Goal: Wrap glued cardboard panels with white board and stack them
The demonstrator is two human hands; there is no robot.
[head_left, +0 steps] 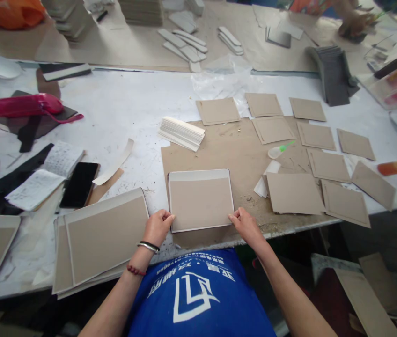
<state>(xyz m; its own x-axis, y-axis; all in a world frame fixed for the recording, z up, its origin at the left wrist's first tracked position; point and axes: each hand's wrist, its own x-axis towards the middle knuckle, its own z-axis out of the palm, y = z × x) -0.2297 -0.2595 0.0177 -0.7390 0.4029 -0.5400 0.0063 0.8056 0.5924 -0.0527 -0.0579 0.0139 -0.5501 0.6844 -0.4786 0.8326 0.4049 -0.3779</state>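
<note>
Right in front of me is a tan cardboard panel (200, 203) with a pale strip along its far edge and a thin dark border at its sides. My left hand (158, 227) pinches its near left corner between thumb and fingers. On the other side, my right hand (247, 226) pinches the near right edge the same way. Beneath the panel lies a brown board (216, 154). A stack of similar larger panels (107, 234) sits just left of my left hand. To the right of my right hand is a plain cardboard sheet (295, 193).
Several small cardboard pieces (319, 135) are spread at the right, near a glue bottle with a green tip (280, 150). White strips (181, 132) lie beyond the panel. A phone (79, 185) and open notebook (46, 175) are left. Across the table, another person's hand (355, 23) shows.
</note>
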